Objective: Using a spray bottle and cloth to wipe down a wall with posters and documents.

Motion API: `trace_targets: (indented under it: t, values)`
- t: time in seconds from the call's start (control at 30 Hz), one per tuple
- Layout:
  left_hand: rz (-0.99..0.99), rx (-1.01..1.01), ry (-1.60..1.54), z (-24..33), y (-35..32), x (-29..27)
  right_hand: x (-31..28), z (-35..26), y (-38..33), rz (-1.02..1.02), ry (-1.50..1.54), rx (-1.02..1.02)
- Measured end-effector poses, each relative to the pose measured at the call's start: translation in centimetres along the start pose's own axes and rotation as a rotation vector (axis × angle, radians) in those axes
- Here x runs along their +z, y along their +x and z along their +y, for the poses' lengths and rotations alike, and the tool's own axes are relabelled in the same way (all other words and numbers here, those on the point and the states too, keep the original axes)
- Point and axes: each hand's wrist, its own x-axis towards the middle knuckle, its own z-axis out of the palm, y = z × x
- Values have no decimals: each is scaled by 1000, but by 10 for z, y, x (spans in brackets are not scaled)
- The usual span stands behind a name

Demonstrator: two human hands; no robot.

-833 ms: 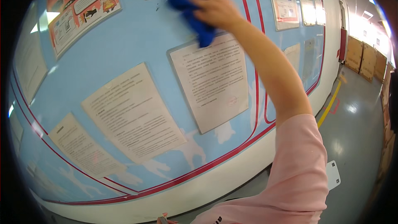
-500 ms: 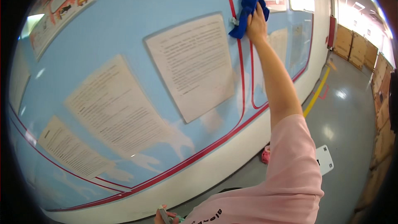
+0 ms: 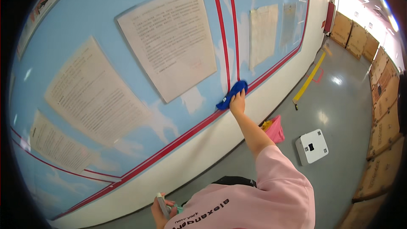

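My right hand (image 3: 238, 103) is closed on a blue cloth (image 3: 227, 98) and presses it flat to the light blue wall board (image 3: 174, 114). The cloth lies low on the board, over the foot of two vertical red stripes and the red border line (image 3: 178, 143). Close to my body, at the bottom of the view, my left hand (image 3: 160, 213) grips a slim grey thing with pale green parts (image 3: 161, 202). Its lower portion is hidden by the fingers and my pink shirt, so its kind is unclear.
Printed sheets (image 3: 174, 46) in clear sleeves are fixed on the board. On the grey floor stand a pink bag (image 3: 276, 130) by the wall and a white box-shaped device (image 3: 313, 146). Cardboard boxes (image 3: 383, 152) line the right side. Yellow tape (image 3: 311, 76) runs along the floor.
My right hand has slid the blue cloth down the red stripes, from high on the board to its lower border. The view has tilted downward, showing more floor. My left hand keeps its grip.
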Motion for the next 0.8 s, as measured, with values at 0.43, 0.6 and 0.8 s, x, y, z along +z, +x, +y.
trace_targets:
  t: [0.43, 0.6, 0.8]
  values:
    - [360, -34, -120, -8, -109, 23, -93, 12, -110, -1201, 1718, 973]
    - [585, -142, -155, 9, -178, 56, -113, -35, -114, -1578, 1682, 915]
    - [677, -247, -278, 12, -237, 90, -92, -29, -157, -1598, 993, 813]
